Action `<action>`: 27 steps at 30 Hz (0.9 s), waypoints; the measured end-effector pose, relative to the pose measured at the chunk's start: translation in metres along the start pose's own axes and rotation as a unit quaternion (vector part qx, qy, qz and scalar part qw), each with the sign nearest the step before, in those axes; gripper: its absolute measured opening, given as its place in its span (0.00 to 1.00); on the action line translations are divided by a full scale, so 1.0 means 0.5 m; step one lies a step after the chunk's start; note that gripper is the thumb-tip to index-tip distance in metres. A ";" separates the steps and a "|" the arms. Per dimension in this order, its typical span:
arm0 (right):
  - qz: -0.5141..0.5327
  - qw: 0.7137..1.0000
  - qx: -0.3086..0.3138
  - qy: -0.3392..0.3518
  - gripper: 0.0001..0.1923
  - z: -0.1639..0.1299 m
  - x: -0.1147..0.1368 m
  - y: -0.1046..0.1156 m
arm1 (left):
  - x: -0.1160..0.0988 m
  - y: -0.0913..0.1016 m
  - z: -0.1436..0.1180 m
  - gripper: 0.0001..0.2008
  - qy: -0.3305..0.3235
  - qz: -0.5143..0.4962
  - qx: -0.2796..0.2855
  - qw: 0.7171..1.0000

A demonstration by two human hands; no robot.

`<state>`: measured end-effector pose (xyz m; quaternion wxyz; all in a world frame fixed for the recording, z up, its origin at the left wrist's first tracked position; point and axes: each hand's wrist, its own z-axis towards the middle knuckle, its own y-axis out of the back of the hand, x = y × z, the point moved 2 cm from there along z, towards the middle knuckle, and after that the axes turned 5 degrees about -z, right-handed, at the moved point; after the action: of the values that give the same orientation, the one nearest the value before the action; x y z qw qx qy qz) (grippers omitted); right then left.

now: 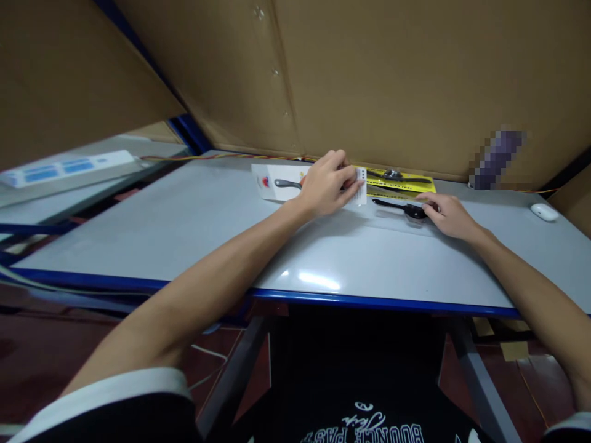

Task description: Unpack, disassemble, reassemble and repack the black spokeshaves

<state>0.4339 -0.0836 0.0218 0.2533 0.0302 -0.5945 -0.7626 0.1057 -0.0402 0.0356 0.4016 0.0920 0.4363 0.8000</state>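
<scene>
Grey blue-edged table [184,234]: left hand [325,184] grips a white flat package [281,182]; right hand [447,215] pinches a small black tool [406,209] at far right.

A grey table [184,234] with a blue edge sits under the hands. Past the hands rises a cardboard wall [392,80]. Left of them lies a white power strip [69,169]; right of them, a white mouse [545,211]. Below, a dark reddish floor [46,369].

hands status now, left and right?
Left hand: fingers closed on the white card pack.
Right hand: fingers pinch the black tool on the table.
</scene>
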 end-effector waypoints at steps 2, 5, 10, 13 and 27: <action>0.005 1.000 -0.002 0.000 0.24 0.001 0.002 0.001 | -0.002 -0.004 0.001 0.18 -0.009 0.004 0.012 1.000; 0.013 1.000 -0.006 -0.004 0.23 0.000 0.003 0.002 | 0.000 -0.018 -0.001 0.17 -0.018 0.001 0.073 0.997; 0.021 1.000 -0.003 0.007 0.23 -0.001 0.006 0.004 | 0.008 -0.033 -0.006 0.19 -0.022 -0.015 0.139 0.990; 0.026 1.000 -0.005 0.016 0.23 0.000 0.007 0.003 | 0.008 -0.032 -0.005 0.18 -0.035 -0.008 0.142 0.989; -0.011 1.000 -0.028 0.002 0.22 0.000 0.004 -0.006 | 0.004 -0.032 -0.003 0.18 -0.048 -0.094 0.151 0.983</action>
<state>0.4311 -0.0837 0.0196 0.2466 0.0313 -0.5717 -0.7819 0.1126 -0.0347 0.0220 0.4769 0.1486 0.5385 0.6786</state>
